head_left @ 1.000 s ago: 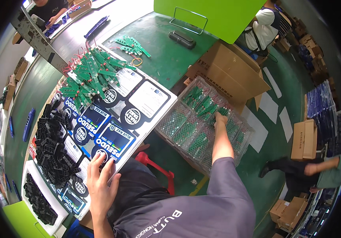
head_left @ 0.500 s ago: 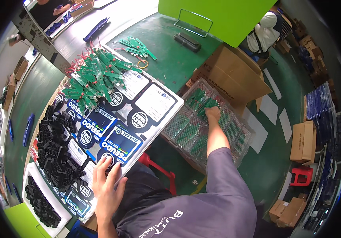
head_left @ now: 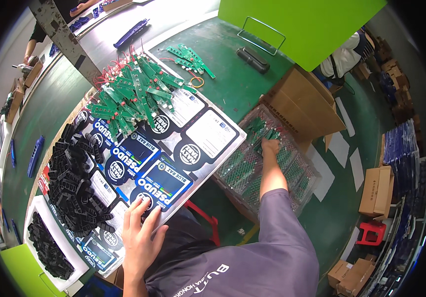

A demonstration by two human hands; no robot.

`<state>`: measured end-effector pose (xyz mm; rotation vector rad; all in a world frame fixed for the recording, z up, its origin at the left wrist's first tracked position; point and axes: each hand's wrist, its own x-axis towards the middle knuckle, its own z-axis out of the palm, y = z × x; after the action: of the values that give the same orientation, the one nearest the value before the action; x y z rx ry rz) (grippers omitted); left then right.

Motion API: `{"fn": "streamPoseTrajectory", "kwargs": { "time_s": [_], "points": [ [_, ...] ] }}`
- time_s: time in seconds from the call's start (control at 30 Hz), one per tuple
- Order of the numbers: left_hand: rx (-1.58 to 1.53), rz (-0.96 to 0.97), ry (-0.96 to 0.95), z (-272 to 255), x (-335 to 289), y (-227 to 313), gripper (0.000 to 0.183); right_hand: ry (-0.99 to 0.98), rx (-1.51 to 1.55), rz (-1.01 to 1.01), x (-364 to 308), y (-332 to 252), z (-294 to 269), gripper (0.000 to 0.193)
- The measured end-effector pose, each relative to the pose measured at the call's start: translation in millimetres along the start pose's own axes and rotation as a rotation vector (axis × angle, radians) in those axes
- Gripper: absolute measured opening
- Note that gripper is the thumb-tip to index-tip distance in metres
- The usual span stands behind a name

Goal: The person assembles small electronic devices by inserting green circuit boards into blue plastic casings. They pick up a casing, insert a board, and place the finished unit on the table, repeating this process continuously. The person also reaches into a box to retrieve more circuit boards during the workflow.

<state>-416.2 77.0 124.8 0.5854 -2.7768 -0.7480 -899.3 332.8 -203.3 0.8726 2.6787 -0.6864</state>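
Note:
My left hand [head_left: 142, 236] rests with fingers spread on the near edge of a board covered in printed blue and white sheets [head_left: 212, 129]. At lower right, my right hand [head_left: 271, 145] reaches into a clear plastic crate [head_left: 299, 192] holding many green circuit boards. Its fingers are closed on green circuit boards [head_left: 271, 134], partly hidden by the hand. A heap of green circuit board strips [head_left: 128, 94] with red wires lies on the far part of the printed sheets. Left of my left hand is a pile of black plastic parts [head_left: 74, 183].
More black parts fill a white tray [head_left: 74, 277] at lower left. A few circuit boards [head_left: 190, 59] and a black case [head_left: 252, 60] lie on the green table. An open cardboard box [head_left: 299, 101] stands behind the crate; a red stool [head_left: 371, 232] is at right. Another person's hand [head_left: 27, 57] shows at upper left.
The whole view has shifted, so the table and crate appear farther right. My right hand stays in the crate at the circuit boards; my left hand still rests on the sheets.

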Motion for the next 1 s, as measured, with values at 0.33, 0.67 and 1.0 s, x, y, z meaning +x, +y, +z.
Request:
{"fn": "streamPoseTrajectory", "kwargs": {
  "time_s": [0.33, 0.67, 1.0],
  "points": [
    [0.017, -0.004, 0.039, 5, -1, 1, 0.044, -0.014, 0.377, 0.304, -20, -22, 1, 0.089],
    [-0.020, 0.052, 0.095, 6, -6, -9, 0.049, -0.053, 0.551, -0.058, 41, 10, 53, 0.061],
    [-0.014, 0.127, 0.093, -2, -8, -15, 0.046, -0.372, 1.060, 0.006, 29, 41, -15, 0.021]
  ]
}}
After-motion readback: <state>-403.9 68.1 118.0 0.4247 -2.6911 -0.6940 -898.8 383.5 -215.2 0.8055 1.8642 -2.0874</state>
